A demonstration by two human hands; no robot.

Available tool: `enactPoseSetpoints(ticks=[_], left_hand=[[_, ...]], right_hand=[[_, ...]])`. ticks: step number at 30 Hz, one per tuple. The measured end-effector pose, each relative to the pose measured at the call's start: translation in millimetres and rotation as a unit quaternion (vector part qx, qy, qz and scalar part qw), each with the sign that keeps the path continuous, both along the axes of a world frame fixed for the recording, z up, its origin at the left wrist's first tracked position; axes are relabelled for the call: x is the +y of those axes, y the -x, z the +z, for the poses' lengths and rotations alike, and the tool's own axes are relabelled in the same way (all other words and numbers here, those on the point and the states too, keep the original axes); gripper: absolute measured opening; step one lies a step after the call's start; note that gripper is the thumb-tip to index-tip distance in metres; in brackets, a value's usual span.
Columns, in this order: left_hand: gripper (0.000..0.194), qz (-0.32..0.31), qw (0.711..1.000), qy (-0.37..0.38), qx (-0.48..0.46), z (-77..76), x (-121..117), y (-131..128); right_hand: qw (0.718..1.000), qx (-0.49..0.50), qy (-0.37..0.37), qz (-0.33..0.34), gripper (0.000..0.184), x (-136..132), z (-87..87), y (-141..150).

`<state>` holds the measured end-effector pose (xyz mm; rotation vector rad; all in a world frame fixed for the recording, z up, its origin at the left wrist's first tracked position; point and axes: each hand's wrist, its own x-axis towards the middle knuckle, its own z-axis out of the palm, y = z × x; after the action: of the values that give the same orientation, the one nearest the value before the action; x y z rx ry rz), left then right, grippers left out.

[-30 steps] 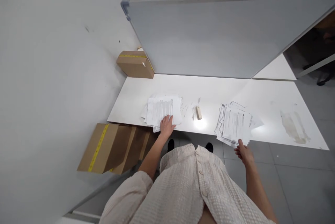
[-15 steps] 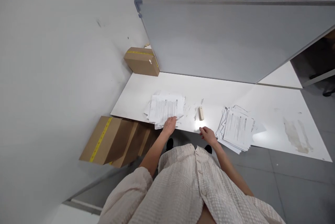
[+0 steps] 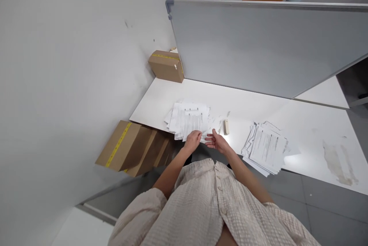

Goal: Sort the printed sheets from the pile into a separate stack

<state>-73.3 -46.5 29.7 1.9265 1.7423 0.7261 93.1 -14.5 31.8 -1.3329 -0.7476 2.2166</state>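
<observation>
My left hand (image 3: 193,141) is closed at the front edge of the left pile of papers (image 3: 177,120), its fingers pinching the near edge of a printed sheet (image 3: 192,120). Just to its right, my right hand (image 3: 217,141) is open with fingers apart, facing the left hand and holding nothing. A small beige oblong object (image 3: 226,127) lies on the white table beyond the right hand; its kind is unclear. Farther right, a second, uneven pile of printed sheets (image 3: 267,150) overhangs the table's front edge.
The white table (image 3: 310,131) has brownish stains (image 3: 339,163) at its right end. A grey partition (image 3: 258,46) stands along its back. One taped cardboard box (image 3: 165,67) sits in the back left corner; several cardboard boxes (image 3: 117,146) stand below the left front edge.
My right hand has moved left to beside my left hand, and its fingers have spread. My left hand has shifted slightly right with the sheet's edge. The view has turned a little.
</observation>
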Motion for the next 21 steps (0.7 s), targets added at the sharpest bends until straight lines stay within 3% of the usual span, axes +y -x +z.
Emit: enactPoseSetpoints(ticks=[3, 5, 7, 9, 11, 15, 18, 21], left_hand=[[0.023, -0.073, 0.996, -0.041, -0.026, 4.3, -18, -19], [0.022, -0.121, 0.99, -0.064, -0.042, 4.4, -26, -27], [0.021, -0.128, 0.988, -0.072, -0.053, 2.4, -28, -26], [0.024, -0.074, 0.995, -0.059, -0.04, -1.2, -20, -18], [0.03, 0.018, 1.0, -0.025, 0.005, -5.7, -6, -8], [0.057, 0.187, 0.971, 0.096, 0.114, -16.2, 24, -3], [0.072, 0.21, 0.953, 0.16, 0.151, -23.8, 33, -10], [0.063, 0.193, 0.955, 0.151, 0.166, -29.1, 30, -8]], right_hand=[[0.999, 0.01, 0.034, -0.028, 0.037, 4, -3.7, 7], [0.998, -0.02, 0.008, -0.062, 0.027, 4, -9.2, 7], [0.993, -0.052, -0.026, -0.103, 0.02, 3, -15.0, 1], [0.984, -0.085, -0.052, -0.15, 0.02, 3, -19.6, -10], [0.969, -0.118, -0.081, -0.2, 0.025, 4, -22.3, -22], [0.952, -0.147, -0.119, -0.24, 0.035, 1, -20.9, -42], [0.953, -0.154, -0.128, -0.227, 0.039, -6, -16.8, -46], [0.956, -0.163, -0.127, -0.208, 0.041, -12, -13.8, -45]])
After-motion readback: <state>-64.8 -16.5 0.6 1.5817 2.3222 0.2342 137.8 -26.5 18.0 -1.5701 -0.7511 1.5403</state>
